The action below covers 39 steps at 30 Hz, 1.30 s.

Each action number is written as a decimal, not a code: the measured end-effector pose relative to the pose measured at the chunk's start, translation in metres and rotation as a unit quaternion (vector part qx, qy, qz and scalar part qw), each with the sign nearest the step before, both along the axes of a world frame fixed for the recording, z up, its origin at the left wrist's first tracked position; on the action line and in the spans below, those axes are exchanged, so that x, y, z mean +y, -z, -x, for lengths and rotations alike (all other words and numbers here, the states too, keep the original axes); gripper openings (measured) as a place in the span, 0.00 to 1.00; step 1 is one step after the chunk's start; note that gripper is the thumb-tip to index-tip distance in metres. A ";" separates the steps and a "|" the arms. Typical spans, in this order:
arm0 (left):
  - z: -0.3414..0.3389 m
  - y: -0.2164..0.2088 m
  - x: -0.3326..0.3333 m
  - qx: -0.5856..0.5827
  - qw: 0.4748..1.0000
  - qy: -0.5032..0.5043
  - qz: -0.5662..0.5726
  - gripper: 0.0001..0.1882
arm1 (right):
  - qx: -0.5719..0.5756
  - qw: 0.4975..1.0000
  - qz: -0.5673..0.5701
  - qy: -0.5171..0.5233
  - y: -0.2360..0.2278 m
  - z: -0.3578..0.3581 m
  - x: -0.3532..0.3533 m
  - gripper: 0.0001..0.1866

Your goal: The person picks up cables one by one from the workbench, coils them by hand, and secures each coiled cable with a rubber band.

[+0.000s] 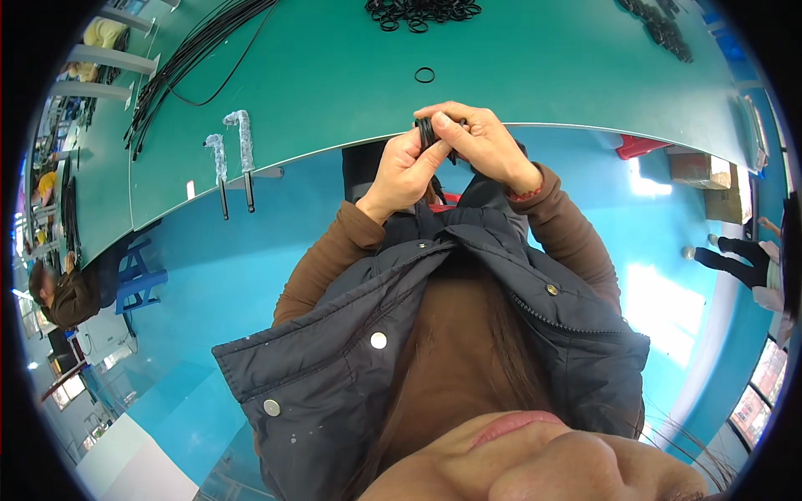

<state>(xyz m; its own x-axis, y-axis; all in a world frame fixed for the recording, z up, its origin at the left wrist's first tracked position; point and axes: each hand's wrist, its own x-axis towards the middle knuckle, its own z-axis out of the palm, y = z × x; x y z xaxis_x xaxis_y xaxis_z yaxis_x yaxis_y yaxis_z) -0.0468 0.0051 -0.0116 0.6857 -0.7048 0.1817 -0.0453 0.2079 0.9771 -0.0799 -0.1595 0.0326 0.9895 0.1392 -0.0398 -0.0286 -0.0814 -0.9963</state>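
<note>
Both my hands meet at the near edge of the green table (334, 100), closed around a small bunch of black rings (427, 131). My left hand (403, 173) grips the bunch from below, its thumb pressed against it. From the right, my right hand (483, 142) reaches over with its thumb and fingers on the same bunch; part of it is hidden by the fingers. A single black ring (424, 75) lies flat on the table just beyond my hands. Farther back sits a heap of black rings (422, 12).
Two hex keys (243, 142) wrapped in clear film jut over the table's edge at the left. Long black cables (180, 71) lie behind them. More black parts (660, 29) are at the far right. A blue stool (140, 274) and cardboard boxes (700, 169) stand on the floor.
</note>
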 end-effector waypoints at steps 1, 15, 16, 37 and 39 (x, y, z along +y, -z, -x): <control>0.001 -0.001 0.000 0.004 1.000 -0.003 -0.003 0.14 | -0.002 1.000 0.009 -0.025 -0.002 0.000 -0.002 0.22; -0.021 -0.034 0.009 0.282 0.942 0.013 0.182 0.13 | -0.031 0.750 0.647 -0.132 0.001 0.078 -0.065 0.20; -0.016 -0.035 0.009 0.283 0.942 0.012 0.179 0.13 | -0.030 0.752 0.644 -0.133 -0.009 0.072 -0.059 0.20; 0.003 -0.029 -0.003 0.173 0.977 -0.088 0.089 0.19 | -0.326 0.833 0.446 -0.017 -0.027 0.057 -0.016 0.06; 0.009 -0.024 -0.005 0.107 0.991 -0.060 0.050 0.19 | -0.388 0.816 0.428 0.037 -0.033 0.035 -0.025 0.05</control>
<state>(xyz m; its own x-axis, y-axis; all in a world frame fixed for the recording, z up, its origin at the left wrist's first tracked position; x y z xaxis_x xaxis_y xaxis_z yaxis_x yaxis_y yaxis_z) -0.0561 -0.0003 0.0125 0.7938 -0.6017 0.0882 0.1301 0.3097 0.9419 -0.1145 -0.1849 0.0653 0.7675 0.3283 0.5506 0.5473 -0.7828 -0.2961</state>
